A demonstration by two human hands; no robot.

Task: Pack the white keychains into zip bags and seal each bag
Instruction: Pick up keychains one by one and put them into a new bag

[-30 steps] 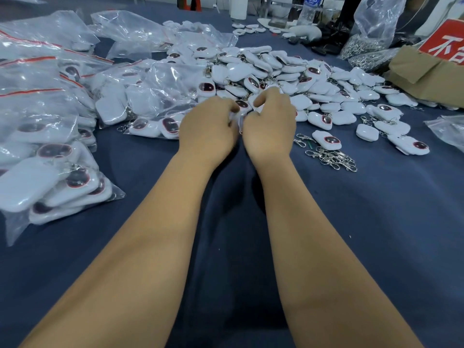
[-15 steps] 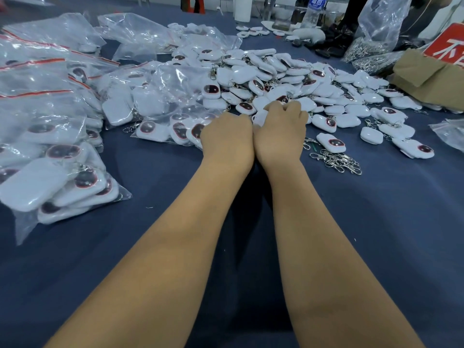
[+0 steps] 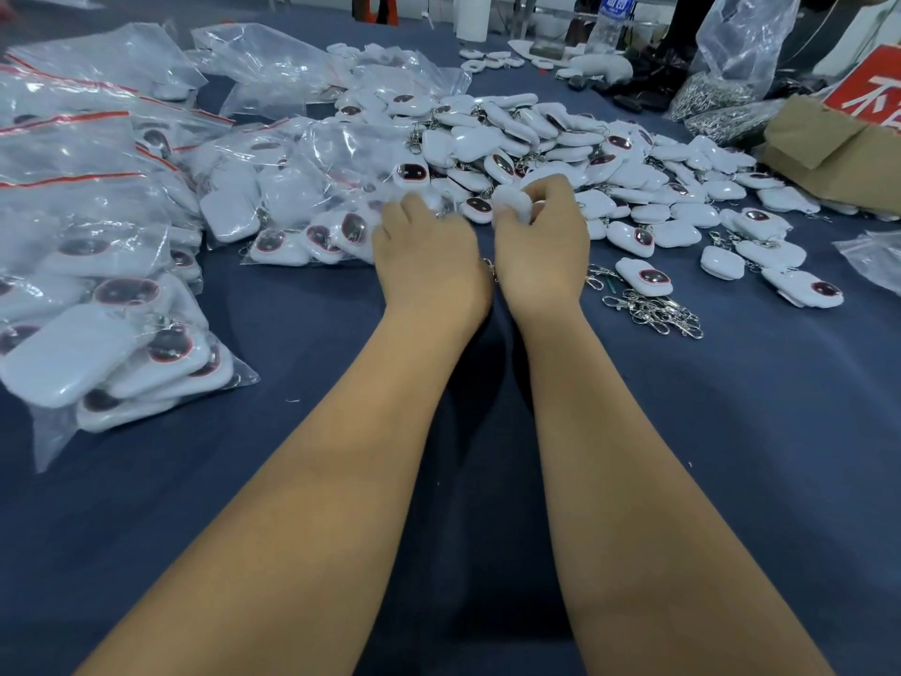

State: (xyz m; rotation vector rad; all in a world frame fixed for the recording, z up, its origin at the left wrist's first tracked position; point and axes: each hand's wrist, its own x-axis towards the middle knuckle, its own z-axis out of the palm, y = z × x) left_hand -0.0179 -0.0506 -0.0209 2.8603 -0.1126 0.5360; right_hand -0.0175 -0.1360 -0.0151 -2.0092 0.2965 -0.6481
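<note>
The right hand curls its fingers round one white keychain at the near edge of the loose pile, which spreads from twelve to two o'clock on the blue surface; the left hand rests with bent fingers on a filled zip bag, though whether it pinches the film cannot be told. The keychains look light, hard-shelled and smooth, likely slippery, so the flat sides suit a pinch; the bags seem thin and floppy, best taken at the red-striped mouth. At two o'clock a red sign bears white characters, cut off; a bottle label is unreadable.
</note>
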